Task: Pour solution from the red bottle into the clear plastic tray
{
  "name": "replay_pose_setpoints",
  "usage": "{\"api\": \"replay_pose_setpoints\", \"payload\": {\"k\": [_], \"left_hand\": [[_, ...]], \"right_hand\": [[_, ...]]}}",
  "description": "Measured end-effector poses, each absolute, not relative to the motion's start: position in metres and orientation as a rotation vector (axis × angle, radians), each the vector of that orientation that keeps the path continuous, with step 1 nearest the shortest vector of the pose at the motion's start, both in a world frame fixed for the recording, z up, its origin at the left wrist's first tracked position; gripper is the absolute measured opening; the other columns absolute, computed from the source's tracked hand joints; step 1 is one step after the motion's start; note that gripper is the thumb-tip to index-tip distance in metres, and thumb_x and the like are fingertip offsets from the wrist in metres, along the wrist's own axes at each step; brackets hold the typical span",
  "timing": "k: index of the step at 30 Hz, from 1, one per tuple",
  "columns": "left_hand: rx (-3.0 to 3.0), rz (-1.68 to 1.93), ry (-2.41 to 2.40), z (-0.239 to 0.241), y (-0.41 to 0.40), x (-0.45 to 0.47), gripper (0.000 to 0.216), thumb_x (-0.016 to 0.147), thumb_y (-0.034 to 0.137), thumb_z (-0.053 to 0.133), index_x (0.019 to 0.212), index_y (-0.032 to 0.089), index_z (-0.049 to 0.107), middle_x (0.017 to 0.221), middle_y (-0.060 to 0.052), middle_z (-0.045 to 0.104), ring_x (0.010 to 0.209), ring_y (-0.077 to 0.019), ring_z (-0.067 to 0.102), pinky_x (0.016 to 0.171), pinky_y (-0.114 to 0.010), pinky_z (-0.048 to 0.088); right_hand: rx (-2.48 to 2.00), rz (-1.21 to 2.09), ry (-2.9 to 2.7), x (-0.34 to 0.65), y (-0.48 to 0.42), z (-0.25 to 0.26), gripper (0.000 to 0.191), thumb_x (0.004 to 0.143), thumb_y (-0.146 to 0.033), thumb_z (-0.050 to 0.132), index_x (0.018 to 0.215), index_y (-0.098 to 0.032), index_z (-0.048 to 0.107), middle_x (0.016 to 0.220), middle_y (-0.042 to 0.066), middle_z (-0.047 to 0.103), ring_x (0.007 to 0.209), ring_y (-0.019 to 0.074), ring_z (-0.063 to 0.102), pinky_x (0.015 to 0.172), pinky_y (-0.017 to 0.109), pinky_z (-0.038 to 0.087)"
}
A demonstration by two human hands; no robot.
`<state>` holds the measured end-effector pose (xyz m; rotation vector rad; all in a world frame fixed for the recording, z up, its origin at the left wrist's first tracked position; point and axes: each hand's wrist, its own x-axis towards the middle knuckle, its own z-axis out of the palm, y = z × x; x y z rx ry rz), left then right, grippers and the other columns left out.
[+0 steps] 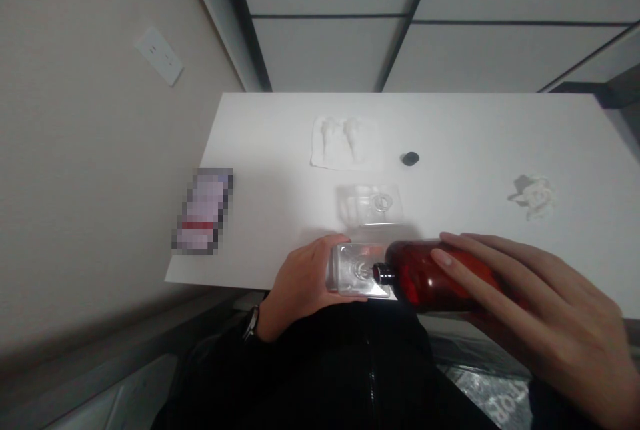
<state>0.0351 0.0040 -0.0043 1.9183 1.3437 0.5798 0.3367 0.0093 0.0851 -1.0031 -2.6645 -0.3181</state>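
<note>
My left hand [305, 277] is wrapped round the side of a clear square plastic container [357, 273] near the table's front edge. In my right hand [530, 297] is a red-brown bottle [435, 273], tipped on its side with its uncapped dark neck over the container's round centre. Whether liquid is running out, I cannot tell. A second clear plastic piece [375, 207] with a round ring in it lies just behind the container. Farther back rests a small black cap [410, 159].
A white sheet [337, 150] with two white tufts on it lies at the back. Crumpled white tissue [537, 198] is on the right. A blurred-out phone-like object [204, 210] lies at the table's left edge, beside the wall.
</note>
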Motion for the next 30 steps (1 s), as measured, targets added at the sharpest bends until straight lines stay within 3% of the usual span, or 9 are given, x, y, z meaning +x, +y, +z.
{"api": "replay_pose_setpoints", "payload": {"k": [30], "left_hand": [[1.907, 0.581, 1.341, -0.0049, 0.0038, 0.0336, 0.087, 0.071, 0.069, 0.088, 0.140, 0.026, 0.054, 0.133, -0.010, 0.072, 0.121, -0.0351, 0.072, 0.101, -0.049, 0.059]], "right_hand": [[-1.059, -0.273, -2.674, 0.3392, 0.0064, 0.0887, 0.083, 0.096, -0.002, 0.065, 0.168, -0.025, 0.029, 0.148, 0.015, 0.065, 0.123, 0.0364, 0.068, 0.098, 0.050, 0.059]]}}
